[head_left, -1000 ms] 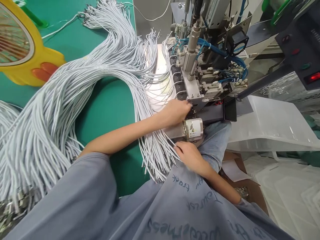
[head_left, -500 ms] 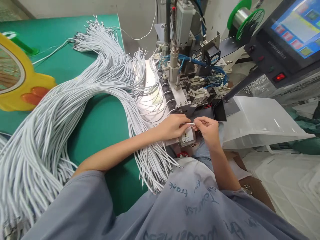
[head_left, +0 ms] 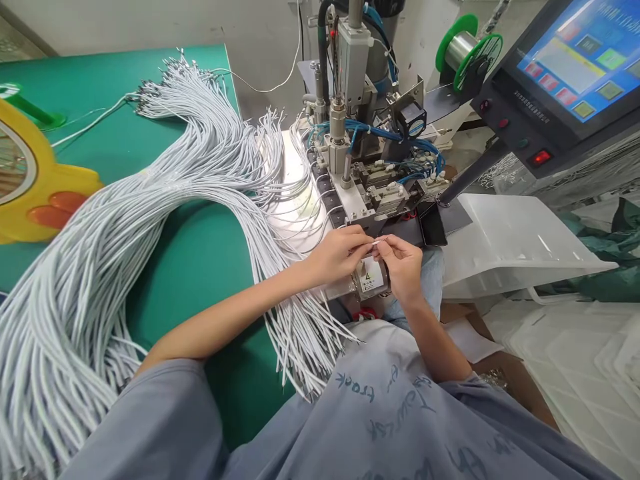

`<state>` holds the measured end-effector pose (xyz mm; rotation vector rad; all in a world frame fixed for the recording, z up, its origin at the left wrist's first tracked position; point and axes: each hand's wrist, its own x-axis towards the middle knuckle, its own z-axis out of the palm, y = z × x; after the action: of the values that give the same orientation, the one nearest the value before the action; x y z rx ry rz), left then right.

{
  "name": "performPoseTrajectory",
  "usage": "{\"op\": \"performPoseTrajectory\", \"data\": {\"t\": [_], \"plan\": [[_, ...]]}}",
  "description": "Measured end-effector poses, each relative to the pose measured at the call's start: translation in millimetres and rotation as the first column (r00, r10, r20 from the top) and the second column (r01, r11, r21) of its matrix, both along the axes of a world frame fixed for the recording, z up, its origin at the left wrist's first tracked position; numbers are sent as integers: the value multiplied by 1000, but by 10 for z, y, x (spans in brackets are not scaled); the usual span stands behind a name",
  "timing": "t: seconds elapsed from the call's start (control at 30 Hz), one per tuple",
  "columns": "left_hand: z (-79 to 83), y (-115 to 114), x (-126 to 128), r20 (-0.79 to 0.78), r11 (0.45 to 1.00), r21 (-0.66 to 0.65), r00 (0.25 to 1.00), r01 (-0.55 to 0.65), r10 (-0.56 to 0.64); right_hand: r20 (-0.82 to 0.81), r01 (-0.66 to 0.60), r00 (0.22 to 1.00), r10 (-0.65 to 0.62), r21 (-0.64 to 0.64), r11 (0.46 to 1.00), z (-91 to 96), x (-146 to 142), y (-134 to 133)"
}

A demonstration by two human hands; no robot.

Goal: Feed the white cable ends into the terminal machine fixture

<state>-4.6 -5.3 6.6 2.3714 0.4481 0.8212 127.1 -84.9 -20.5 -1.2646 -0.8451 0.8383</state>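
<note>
My left hand (head_left: 341, 253) and my right hand (head_left: 401, 261) meet at the front of the machine (head_left: 356, 195), fingertips nearly touching. Pinched between them is a short visible stretch of thin white cable (head_left: 376, 243); its tip is hidden by the fingers. Both hands are closed on it. Beneath my left forearm lies a big bundle of white cables (head_left: 215, 187), their loose ends fanning out near my shirt. A few cables run in a row along the machine's left side. Just below the hands sits a small box with a white label (head_left: 371, 277).
A touchscreen panel (head_left: 575, 73) stands on a pole at the right, near a green-flanged wire spool (head_left: 463, 50). Below it are a black bin (head_left: 433, 225) and a translucent white tray (head_left: 520, 233). A yellow fan-like object (head_left: 60, 180) stands on the green table mat (head_left: 195, 247).
The view has shifted a little, so most things appear further left. My fingertips have drawn closer together, and less of the white cable shows between them.
</note>
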Motion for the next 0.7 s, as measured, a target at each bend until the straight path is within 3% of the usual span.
{"op": "performPoseTrajectory", "data": {"t": [0.2,0.4,0.47,0.6,0.7], "plan": [[-48,16,-7,-44,997,57,998,-45,47,192,64,981,-40,-121,991,84,24,7],[-99,29,6,-28,998,-5,998,-60,60,344,-54,932,117,-186,981,122,163,36],[-86,21,14,-6,994,-78,997,-81,81,365,-40,926,98,-162,986,90,144,50],[-61,4,24,47,978,-183,993,-100,111,354,84,933,-68,-31,996,4,-1,71],[-61,33,13,67,996,-24,994,-89,90,503,137,851,-151,65,988,5,-51,59]]}}
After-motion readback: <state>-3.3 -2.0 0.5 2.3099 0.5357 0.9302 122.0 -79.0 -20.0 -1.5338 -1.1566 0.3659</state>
